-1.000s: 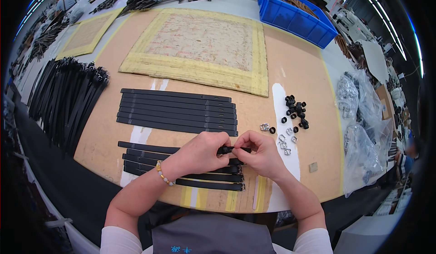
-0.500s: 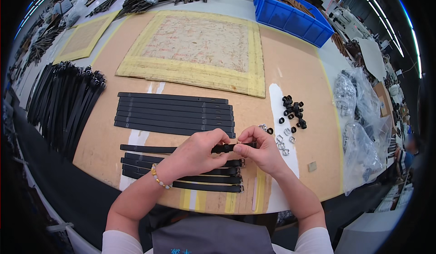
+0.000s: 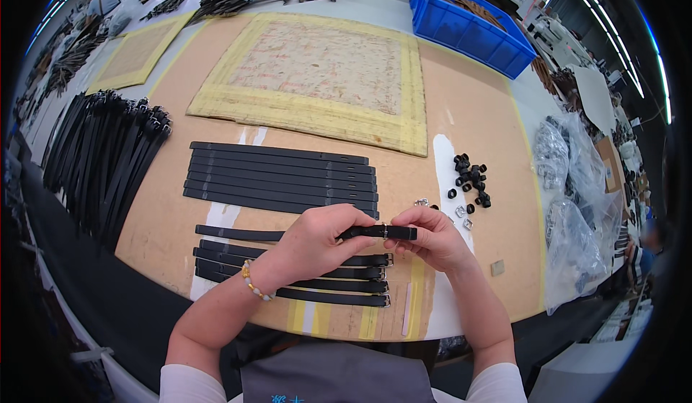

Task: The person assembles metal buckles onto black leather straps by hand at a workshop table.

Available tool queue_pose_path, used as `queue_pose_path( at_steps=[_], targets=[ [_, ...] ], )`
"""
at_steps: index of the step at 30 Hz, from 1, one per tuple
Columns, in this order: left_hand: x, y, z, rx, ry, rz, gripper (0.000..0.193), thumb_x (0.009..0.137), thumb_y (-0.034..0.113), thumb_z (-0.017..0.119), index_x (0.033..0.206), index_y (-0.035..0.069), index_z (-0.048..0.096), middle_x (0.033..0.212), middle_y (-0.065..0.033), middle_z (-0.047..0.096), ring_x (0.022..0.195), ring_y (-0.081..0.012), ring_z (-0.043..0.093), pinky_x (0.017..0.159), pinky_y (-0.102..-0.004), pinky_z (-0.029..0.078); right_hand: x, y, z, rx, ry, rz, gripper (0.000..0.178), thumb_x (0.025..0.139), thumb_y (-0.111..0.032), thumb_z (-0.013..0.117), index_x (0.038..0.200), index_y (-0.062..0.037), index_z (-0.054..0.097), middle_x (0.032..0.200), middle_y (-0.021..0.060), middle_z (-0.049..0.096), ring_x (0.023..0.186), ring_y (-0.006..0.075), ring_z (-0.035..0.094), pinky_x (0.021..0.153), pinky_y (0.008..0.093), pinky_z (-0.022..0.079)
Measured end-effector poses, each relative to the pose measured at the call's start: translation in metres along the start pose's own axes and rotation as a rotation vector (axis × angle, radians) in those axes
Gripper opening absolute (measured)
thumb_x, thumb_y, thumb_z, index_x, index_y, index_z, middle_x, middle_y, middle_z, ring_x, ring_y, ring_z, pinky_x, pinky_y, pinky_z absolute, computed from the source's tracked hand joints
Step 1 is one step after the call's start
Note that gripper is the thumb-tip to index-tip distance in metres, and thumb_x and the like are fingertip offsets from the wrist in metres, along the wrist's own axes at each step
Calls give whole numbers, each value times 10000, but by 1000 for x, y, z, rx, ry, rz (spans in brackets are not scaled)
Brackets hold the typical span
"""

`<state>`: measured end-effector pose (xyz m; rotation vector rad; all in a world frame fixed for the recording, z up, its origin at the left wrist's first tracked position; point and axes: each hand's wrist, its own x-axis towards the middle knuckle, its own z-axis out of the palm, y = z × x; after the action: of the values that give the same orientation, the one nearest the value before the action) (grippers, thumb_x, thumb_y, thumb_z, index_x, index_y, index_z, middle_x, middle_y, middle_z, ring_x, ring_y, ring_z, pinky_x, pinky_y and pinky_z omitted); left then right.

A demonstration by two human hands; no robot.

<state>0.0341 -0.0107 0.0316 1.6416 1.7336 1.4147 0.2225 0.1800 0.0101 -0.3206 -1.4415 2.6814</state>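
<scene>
Between my hands lies a black belt strap (image 3: pixel 239 234), its long part running left beneath my left hand (image 3: pixel 311 238). My left thumb and fingers pinch the strap near a silver buckle (image 3: pixel 385 231). A short black end of strap reaches past the buckle to the right, where my right hand (image 3: pixel 438 240) closes its fingers around it. Just below, several black straps with buckles (image 3: pixel 346 285) lie side by side. Farther away, a row of flat black straps (image 3: pixel 281 175) shows no buckles. Right of my hands are loose silver buckles (image 3: pixel 461 212) and small black loops (image 3: pixel 471 178).
A heap of buckled black straps (image 3: pixel 104 161) hangs over the left table edge. A yellow-taped board (image 3: pixel 306 64) lies at the far side, with a blue crate (image 3: pixel 468 39) beyond its right corner. Clear plastic bags (image 3: pixel 573 237) and a small beige block (image 3: pixel 497 267) are at right.
The silver buckle now shows between my hands, with the short strap end past it. My right hand has shifted slightly right and down, its fingers turned under the strap.
</scene>
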Motion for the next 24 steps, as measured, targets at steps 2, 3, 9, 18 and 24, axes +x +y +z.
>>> queue_pose_path(
  at_steps=[2, 3, 9, 18, 24],
  targets=[
    [-1, -2, 5, 5, -8, 39, 259, 856, 97, 846, 1085, 22, 751, 852, -83, 715, 700, -180, 683, 593, -294, 515, 1, 5, -1, -43, -63, -32, 327, 1005, -124, 715, 1302, -2, 656, 1140, 110, 720, 1006, 163, 712, 888, 297, 582],
    [-2, -3, 7, 15, -15, 73, 265, 847, 96, 849, 1085, 30, 753, 841, -87, 706, 693, -207, 681, 593, -311, 511, 1, 4, 4, -135, -34, -26, 345, 995, -134, 735, 1304, -4, 655, 1122, 80, 714, 994, 113, 669, 898, 277, 550],
    [-5, -5, 12, 63, -37, 140, 284, 827, 80, 842, 1092, 39, 749, 823, -91, 683, 725, -273, 693, 628, -356, 547, 1, 2, 27, -316, 36, 66, 377, 984, -144, 758, 1304, 22, 644, 1099, 31, 701, 971, 72, 648, 881, 243, 540],
    [-7, -1, 22, 40, -91, 75, 334, 866, 99, 800, 1151, 41, 637, 976, -137, 718, 871, -338, 726, 712, -406, 591, 0, 8, 47, -707, 225, 63, 198, 944, -132, 755, 1056, 30, 739, 832, -37, 686, 718, 5, 563, 618, 192, 457],
    [-5, -3, 16, 0, -166, -30, 326, 834, 93, 831, 1093, 29, 642, 903, -126, 723, 840, -278, 751, 715, -341, 606, 0, 9, 42, -716, 232, 85, 175, 943, -125, 739, 1029, 28, 736, 829, -36, 685, 705, 6, 560, 617, 200, 462]
  ],
)
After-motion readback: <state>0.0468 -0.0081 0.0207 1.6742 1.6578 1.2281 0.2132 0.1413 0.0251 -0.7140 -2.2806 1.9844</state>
